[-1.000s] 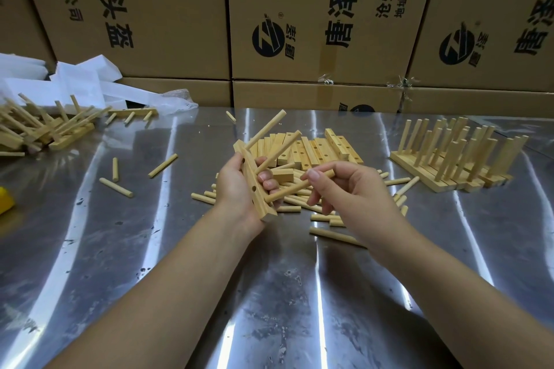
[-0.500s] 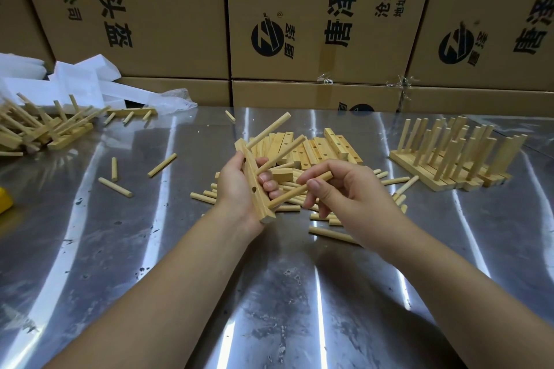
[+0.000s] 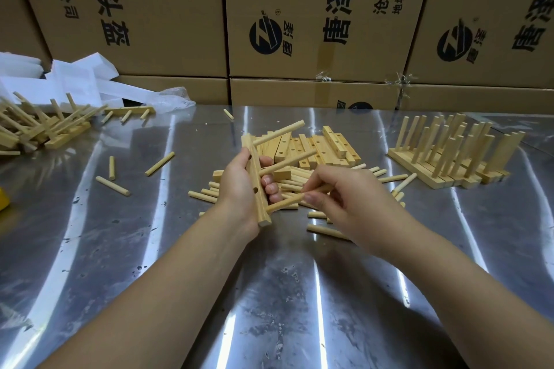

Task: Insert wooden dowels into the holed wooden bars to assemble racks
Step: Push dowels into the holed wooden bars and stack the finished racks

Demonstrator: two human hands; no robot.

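While your left hand (image 3: 236, 189) curls its fingers (image 3: 271, 189) round the holed bar (image 3: 261, 210) above the counter (image 3: 120, 249), two dowels (image 3: 278, 132) jut from it. Your right hand (image 3: 350, 204) pinches a third dowel (image 3: 284, 203) at the lowest hole, perhaps barely seated.

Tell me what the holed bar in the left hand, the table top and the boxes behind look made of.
Pale holed bar: unfinished light wood, matt, faint grain lines. Shiny grey table top: likely stainless steel, with streaky reflections and scuffs. Brown printed boxes: cardboard, matt, taped seams.
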